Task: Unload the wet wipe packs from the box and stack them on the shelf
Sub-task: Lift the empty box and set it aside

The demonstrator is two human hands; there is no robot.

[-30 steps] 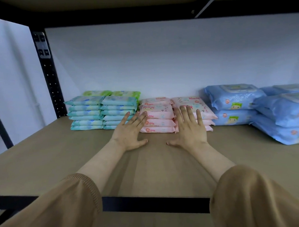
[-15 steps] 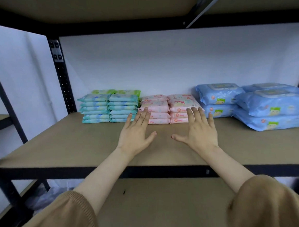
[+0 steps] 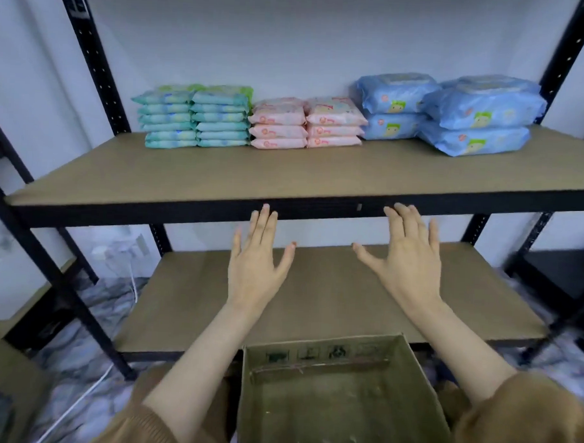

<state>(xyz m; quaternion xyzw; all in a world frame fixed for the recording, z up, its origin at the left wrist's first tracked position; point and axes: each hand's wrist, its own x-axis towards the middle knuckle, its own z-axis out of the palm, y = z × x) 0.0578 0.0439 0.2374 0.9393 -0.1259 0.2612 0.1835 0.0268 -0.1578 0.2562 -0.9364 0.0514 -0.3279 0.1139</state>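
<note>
The upper shelf (image 3: 285,184) carries stacks of wet wipe packs along its back: teal and green packs (image 3: 191,118) at the left, pink packs (image 3: 306,125) in the middle, large blue packs (image 3: 452,114) at the right. My left hand (image 3: 258,263) and my right hand (image 3: 406,259) hover in front of the shelf's black front edge, below the packs, fingers spread, holding nothing. Below my arms stands an open cardboard box (image 3: 336,394); I see only its bare brown inside.
A lower shelf board (image 3: 330,300) sits under the upper one. Black perforated uprights (image 3: 90,55) frame the rack on both sides. A white cable (image 3: 85,396) runs across the marbled floor at the left. Another brown box edge (image 3: 6,376) lies at the lower left.
Both hands have pulled back from the pink packs, off the shelf top, to just in front of its front edge. The view has dropped and backed away, revealing the lower shelf and the box.
</note>
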